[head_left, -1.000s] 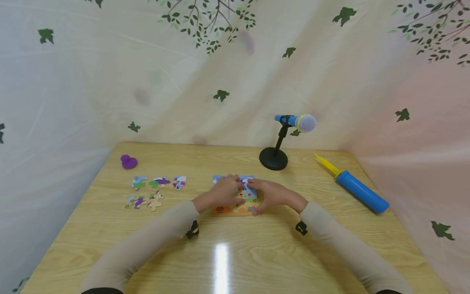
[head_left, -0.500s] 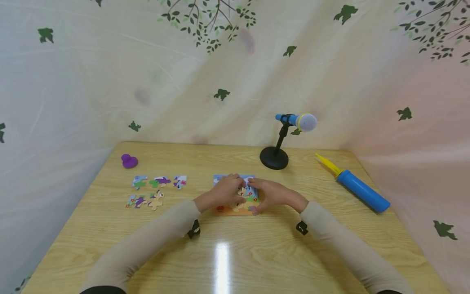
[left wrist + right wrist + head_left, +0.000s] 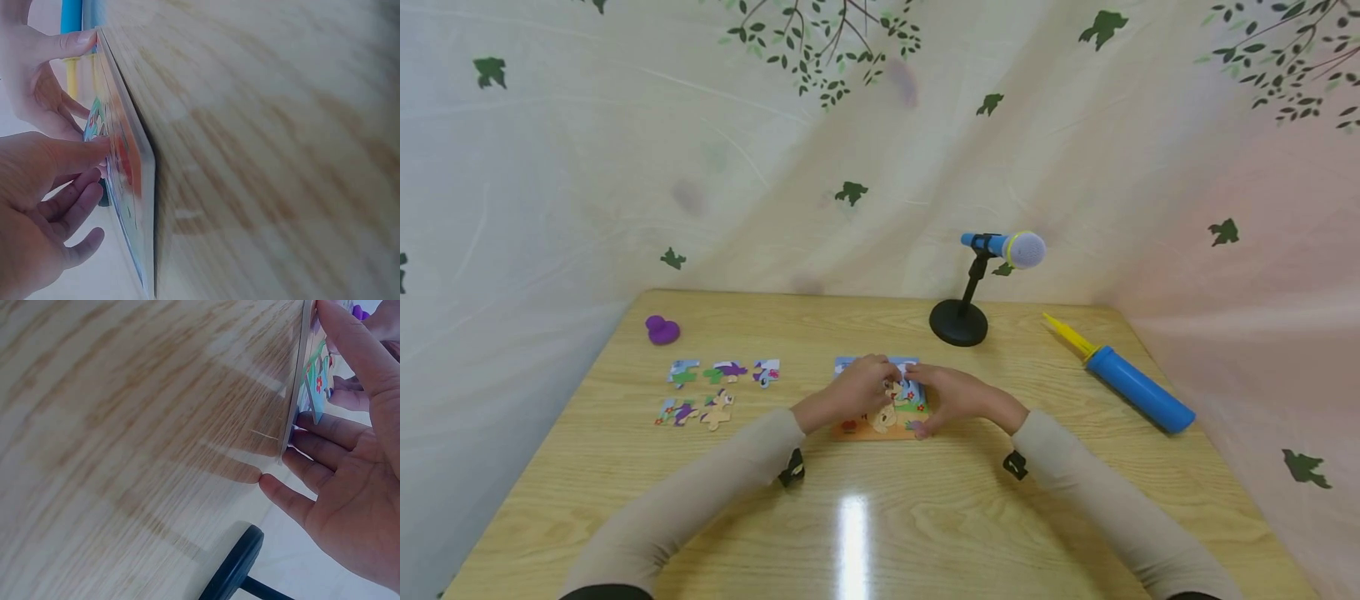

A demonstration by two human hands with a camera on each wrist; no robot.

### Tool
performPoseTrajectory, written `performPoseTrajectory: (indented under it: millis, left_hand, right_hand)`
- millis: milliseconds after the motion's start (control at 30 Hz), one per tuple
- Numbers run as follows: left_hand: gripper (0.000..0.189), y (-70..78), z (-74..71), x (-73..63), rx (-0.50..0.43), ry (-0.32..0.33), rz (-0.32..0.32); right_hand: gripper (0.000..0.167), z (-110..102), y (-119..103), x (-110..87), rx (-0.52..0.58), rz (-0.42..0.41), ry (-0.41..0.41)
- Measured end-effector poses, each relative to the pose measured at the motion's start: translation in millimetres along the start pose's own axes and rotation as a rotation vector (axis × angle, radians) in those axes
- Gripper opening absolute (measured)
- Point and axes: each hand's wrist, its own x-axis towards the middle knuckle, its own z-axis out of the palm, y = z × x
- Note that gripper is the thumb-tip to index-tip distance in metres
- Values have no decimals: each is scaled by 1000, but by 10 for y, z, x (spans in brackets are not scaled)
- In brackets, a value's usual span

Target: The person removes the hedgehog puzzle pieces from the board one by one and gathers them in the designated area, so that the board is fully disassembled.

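Note:
A puzzle board (image 3: 850,433) with an orange lower edge lies flat at the table's middle, partly hidden by both hands. My left hand (image 3: 859,390) is over it, pinching a puzzle piece between thumb and fingers; its thumb (image 3: 81,153) is low against the picture. In the right wrist view a puzzle piece (image 3: 317,394) with a red flower stands tilted off the board, near the left fingertips. My right hand (image 3: 958,396) rests at the board's right side. Its thumb touches the near part and its extended fingers (image 3: 319,447) touch the far edge.
Several loose puzzle pieces (image 3: 718,408) lie left of the board, in two rows. Behind them sits a purple rubber duck (image 3: 662,330). A toy microphone (image 3: 1003,248) on a black stand (image 3: 958,323) is behind the right hand. A blue hand pump (image 3: 1138,390) lies far right.
Both hands stay in almost the same place. The left fingers shift slightly over the board, and more of the beige picture beneath them shows now.

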Motion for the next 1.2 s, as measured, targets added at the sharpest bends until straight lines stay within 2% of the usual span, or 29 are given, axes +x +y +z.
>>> performPoseTrajectory:
  millis: [300,500,867,1200]
  left_hand:
    - [23,-13,-38,-33,19,56,83]
    - [22,-9,-43,-38,27,86,114]
    - [22,-16,-15,-23,30,104,118]
    - [23,-60,66,0,48,115,80]
  right_hand:
    - [99,-3,-20,-13,1,22,-4]
    - [100,-15,-44,-27,8,13,6]
    - [101,-4,-19,-14,-15,8,10]
    - [94,-11,-42,-33,-21,-8,-14]
